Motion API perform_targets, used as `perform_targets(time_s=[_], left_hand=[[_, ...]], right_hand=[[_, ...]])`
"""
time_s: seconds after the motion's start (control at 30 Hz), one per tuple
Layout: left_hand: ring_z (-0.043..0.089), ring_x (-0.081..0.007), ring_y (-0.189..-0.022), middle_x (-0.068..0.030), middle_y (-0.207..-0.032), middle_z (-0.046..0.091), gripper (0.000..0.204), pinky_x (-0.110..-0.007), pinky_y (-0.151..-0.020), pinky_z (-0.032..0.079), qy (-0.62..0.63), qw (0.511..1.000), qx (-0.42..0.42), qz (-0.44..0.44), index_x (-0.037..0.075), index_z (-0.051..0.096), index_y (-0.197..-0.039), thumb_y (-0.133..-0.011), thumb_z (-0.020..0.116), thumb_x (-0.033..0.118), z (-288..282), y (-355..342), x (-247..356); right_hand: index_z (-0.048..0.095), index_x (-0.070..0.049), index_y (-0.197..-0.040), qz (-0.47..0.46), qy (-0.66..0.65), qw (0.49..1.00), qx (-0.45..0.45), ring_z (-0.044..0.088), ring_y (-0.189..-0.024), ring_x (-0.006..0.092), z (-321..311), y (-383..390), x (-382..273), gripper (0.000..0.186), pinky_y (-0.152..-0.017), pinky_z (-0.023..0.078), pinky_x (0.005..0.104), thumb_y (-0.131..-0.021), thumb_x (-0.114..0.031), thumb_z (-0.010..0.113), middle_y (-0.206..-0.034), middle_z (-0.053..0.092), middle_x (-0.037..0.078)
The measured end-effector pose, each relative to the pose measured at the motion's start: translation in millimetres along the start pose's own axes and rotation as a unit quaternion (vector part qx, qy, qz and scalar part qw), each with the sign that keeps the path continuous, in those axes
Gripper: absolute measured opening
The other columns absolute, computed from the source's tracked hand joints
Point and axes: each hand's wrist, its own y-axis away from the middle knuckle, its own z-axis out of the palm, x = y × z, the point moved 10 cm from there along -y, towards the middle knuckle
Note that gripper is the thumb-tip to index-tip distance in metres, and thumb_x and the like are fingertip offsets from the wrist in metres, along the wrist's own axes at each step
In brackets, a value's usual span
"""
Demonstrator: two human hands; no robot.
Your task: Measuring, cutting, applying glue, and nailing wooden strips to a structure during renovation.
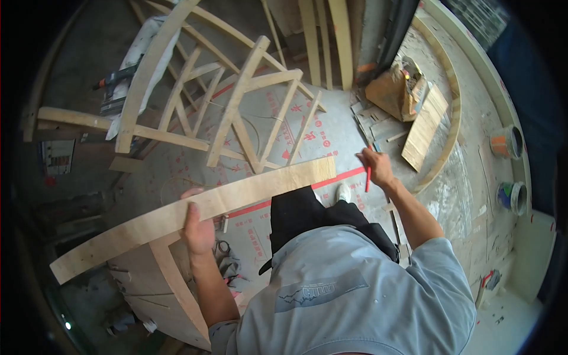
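Note:
My left hand [199,229] is closed on the edge of a long pale wooden plank [260,192], thumb on its upper face. The plank slants from the lower left up to the middle and looks bowed in this view; its near right end lies above my dark trousers. Past that end, to the right, my right hand [378,167] is closed around a thin red pencil [368,180]. The pencil points down, apart from the plank. Below the plank's left part is a wooden panel structure [161,296], partly hidden by it and my left forearm.
Wooden trestle frames [236,112] stand ahead, with a curved board and a white bag [141,50] at their left. A torn brown bag [395,90], a loose board [425,127] and two buckets [504,144] are on the right. Printed sheeting [272,127] covers the floor.

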Motion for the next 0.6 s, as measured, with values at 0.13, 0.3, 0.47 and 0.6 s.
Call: perform_targets(time_s=[0.13,0.3,0.47,0.6], left_hand=[[0.058,-0.0269,-0.109,-0.0095,-0.121,0.055,0.041,-0.041,-0.077,0.052,0.021,0.992,0.089,0.091,0.005,0.044,-0.134,-0.101,0.048,0.029,-68.4,-37.5,86.1],[0.055,-0.0272,-0.115,-0.0125,-0.124,0.055,0.044,-0.042,-0.086,0.048,-0.011,0.952,0.126,0.281,0.004,0.044,-0.136,-0.099,0.052,0.028,-112.6,-92.8,218.8],[0.052,-0.0271,-0.120,-0.0151,-0.129,0.054,0.046,-0.044,-0.100,0.041,-0.008,0.863,0.155,0.480,-0.004,0.044,-0.136,-0.100,0.049,0.024,-161.0,-143.2,344.4],[0.045,-0.0274,-0.129,-0.0138,-0.133,0.050,0.046,-0.045,-0.113,0.028,-0.030,0.822,0.194,0.534,-0.002,0.044,-0.137,-0.100,0.044,0.026,-197.0,-201.0,439.0]], right_hand=[[0.065,-0.009,-0.088,0.046,0.079,0.992,0.082,0.063,-0.082,0.0329,-36.2,-55.1,37.0,0.010,-0.080,0.047,0.0427,-0.086,-0.017,0.070,-0.077,0.064,0.013],[0.068,-0.005,-0.101,-0.014,-0.010,0.997,0.071,0.067,-0.095,0.0219,-58.4,-216.7,-37.1,0.021,-0.087,0.049,0.0338,-0.081,-0.004,0.072,-0.098,0.072,0.010],[0.065,0.001,-0.089,-0.175,-0.085,0.958,0.210,0.048,-0.063,0.0079,-124.9,-403.7,-218.2,0.018,-0.060,0.042,0.0250,-0.096,-0.015,0.063,-0.065,0.051,0.000],[0.064,0.001,-0.089,-0.286,-0.257,0.864,0.325,0.051,-0.074,0.0075,-186.7,-552.9,-383.2,0.021,-0.067,0.043,0.0235,-0.096,-0.019,0.064,-0.078,0.056,0.002]])
